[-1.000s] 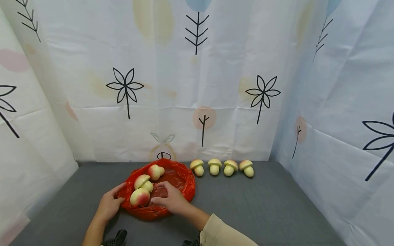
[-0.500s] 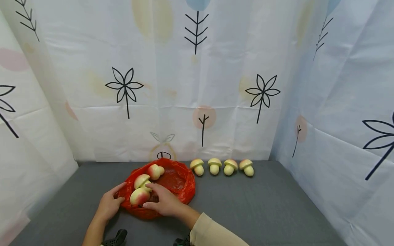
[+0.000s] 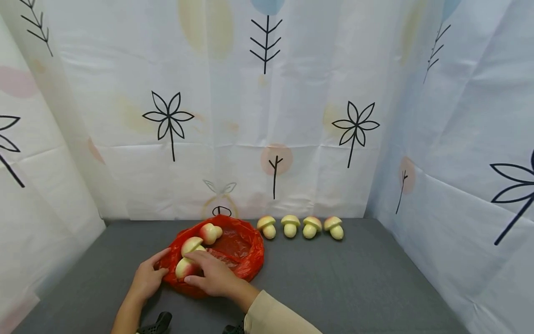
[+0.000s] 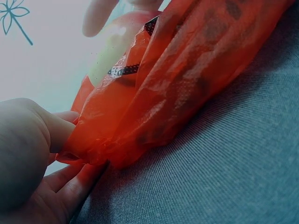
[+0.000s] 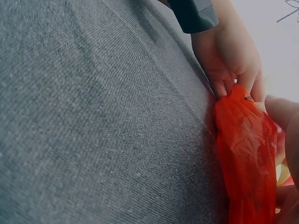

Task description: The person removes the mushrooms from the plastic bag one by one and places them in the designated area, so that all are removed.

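A red plastic bag [image 3: 250, 266] lies spread wide on the dark table, its rim rolled into a ring. At its left edge my left hand [image 3: 148, 278] pinches the rim between thumb and fingers. Inside lie toy mushrooms with pale stems and pink-yellow caps: one at the back [image 3: 208, 233], one in the middle [image 3: 190, 244], and a front toy mushroom [image 3: 186, 268]. My right hand [image 3: 214, 274] is over that front one, fingers on its far side and thumb on its near side. The left wrist view shows its cap [image 4: 112, 49] above the bag's edge, with fingertips beside it.
Several more toy mushrooms [image 3: 290, 226] stand in a row at the table's back, right of the bag. A patterned white curtain [image 3: 308, 102] encloses the back and both sides. Grey cloth [image 5: 117, 116] covers the tabletop.
My right hand has moved left across the bag, from its middle to the front toy mushroom, and its fingers now lie around it. My left hand has stayed at the rim.
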### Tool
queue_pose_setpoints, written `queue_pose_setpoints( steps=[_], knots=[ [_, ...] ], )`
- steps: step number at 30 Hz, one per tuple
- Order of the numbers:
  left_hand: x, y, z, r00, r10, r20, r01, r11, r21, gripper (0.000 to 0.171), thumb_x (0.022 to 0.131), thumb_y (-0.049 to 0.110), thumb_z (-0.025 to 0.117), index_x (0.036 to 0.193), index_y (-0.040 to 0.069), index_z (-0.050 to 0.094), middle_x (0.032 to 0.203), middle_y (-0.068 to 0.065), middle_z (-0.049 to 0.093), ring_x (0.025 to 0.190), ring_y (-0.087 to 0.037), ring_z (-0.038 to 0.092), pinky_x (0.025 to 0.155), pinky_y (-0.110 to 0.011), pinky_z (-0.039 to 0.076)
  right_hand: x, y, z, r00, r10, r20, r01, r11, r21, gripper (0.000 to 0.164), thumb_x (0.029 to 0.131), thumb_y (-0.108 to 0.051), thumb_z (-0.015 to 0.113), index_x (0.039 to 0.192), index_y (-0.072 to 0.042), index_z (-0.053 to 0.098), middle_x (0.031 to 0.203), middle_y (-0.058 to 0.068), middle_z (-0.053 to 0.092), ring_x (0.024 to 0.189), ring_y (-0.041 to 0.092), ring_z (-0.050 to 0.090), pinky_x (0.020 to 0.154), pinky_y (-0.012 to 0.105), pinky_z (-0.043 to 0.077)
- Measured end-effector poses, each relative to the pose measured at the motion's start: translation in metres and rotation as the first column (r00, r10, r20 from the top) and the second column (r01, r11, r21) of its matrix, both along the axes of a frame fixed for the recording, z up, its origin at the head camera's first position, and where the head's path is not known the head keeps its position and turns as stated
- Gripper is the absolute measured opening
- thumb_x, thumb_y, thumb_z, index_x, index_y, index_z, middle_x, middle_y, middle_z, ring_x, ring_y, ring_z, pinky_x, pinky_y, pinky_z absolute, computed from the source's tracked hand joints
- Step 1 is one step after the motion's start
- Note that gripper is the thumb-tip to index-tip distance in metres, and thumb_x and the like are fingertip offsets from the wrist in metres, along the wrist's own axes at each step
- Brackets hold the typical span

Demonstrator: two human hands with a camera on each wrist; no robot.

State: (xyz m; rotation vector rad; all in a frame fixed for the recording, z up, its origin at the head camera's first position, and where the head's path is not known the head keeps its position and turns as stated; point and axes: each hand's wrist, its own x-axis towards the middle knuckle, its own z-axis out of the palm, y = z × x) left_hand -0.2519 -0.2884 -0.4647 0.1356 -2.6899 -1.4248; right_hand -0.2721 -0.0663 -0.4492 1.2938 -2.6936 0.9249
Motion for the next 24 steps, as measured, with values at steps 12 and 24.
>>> queue_pose_setpoints(
  steps=[12, 24],
  knots=[
    [-0.001, -0.001, -0.002, 1.0, -0.001, -0.004, 0.001, 1.0, 0.012, 0.058, 0.089, -0.003, 0.051, 0.146, -0.002, 0.04, 0.144, -0.035, 0.035, 0.133, -0.049, 0.031, 0.106, -0.062, 0.026, 0.001, -0.005, -0.006, 0.992, -0.115, -0.043, 0.115, 0.993, -0.006, 0.052, 0.093, -0.039, 0.063, 0.142, -0.027, 0.049, 0.141, -0.011, 0.048, 0.133, 0.011, 0.042, 0.1, 0.041, 0.043],
    [0.0, 0.001, -0.003, 1.0, 0.005, -0.019, -0.005, 1.0, 0.005, 0.058, 0.088, -0.003, 0.052, 0.145, -0.002, 0.041, 0.143, -0.035, 0.036, 0.132, -0.05, 0.032, 0.106, -0.062, 0.026, 0.003, -0.005, -0.012, 0.989, -0.151, 0.004, 0.15, 0.983, -0.105, 0.052, 0.088, -0.037, 0.07, 0.133, -0.021, 0.049, 0.127, -0.009, 0.056, 0.118, 0.007, 0.053, 0.094, 0.03, 0.047]
  ],
)
